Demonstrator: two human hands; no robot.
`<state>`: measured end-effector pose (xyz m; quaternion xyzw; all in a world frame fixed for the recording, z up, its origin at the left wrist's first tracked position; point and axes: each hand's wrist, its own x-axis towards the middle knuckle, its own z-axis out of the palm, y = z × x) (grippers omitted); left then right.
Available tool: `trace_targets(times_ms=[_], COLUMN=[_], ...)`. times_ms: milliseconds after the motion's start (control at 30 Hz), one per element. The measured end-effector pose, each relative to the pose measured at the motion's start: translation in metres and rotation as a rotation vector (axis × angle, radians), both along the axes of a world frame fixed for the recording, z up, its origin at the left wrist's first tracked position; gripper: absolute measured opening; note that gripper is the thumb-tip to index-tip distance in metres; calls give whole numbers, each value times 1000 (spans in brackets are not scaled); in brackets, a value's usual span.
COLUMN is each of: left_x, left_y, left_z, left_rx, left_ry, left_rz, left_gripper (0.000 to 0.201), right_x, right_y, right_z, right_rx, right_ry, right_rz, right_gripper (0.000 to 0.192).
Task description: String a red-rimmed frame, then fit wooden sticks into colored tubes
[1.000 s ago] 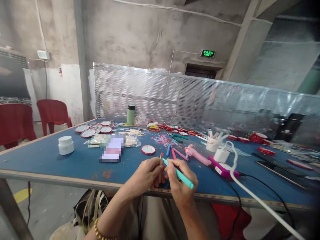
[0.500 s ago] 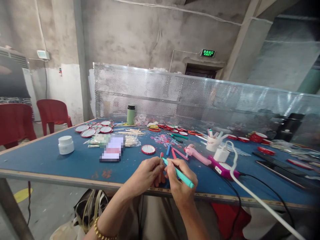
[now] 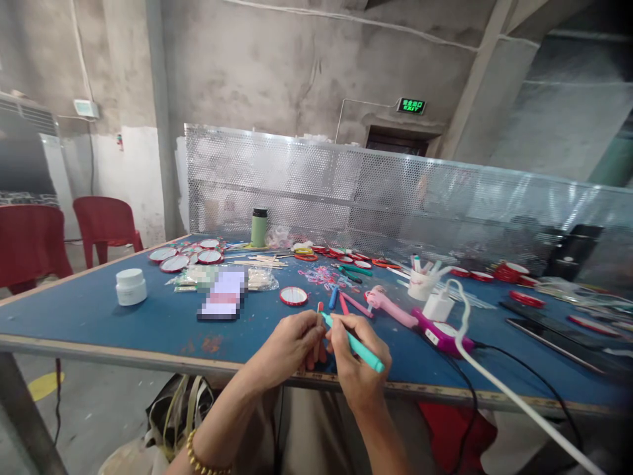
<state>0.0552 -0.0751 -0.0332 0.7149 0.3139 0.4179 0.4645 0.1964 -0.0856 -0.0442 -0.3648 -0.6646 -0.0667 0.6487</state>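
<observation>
Near the front edge of the table, my left hand (image 3: 289, 340) pinches a thin wooden stick (image 3: 320, 309) upright; its top end is red. My right hand (image 3: 360, 382) grips a teal marker pen (image 3: 364, 353) as for writing. The pen's tip is right at the stick, just below the red end; whether it touches cannot be made out. Just beyond my hands lie a blue pen (image 3: 333, 295) and a red pen (image 3: 343, 304). A round, red-rimmed white disc (image 3: 293, 296) rests to their left.
A phone (image 3: 223, 295) and white jar (image 3: 131, 287) sit left. Coloured bits (image 3: 324, 276) are scattered mid-table. At right are a pink and purple corded tool (image 3: 438, 330), a cup of pens (image 3: 420, 284) and a white cable (image 3: 524, 396). A perforated metal screen (image 3: 316, 185) stands behind.
Almost nothing differs. Both hands keep the same grip and place, with the marker's tip still at the stick.
</observation>
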Motion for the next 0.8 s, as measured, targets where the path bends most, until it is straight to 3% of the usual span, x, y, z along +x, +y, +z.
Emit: trace_targets(times_ms=[800], left_x=[-1], left_y=[1], left_z=[-4], left_rx=[-7], left_ry=[-3], left_rz=[-6], left_gripper=[38], right_x=[0], right_y=[0], right_z=[-3], right_rx=[-28], right_ry=[39], right_rz=[-4], right_gripper=[16])
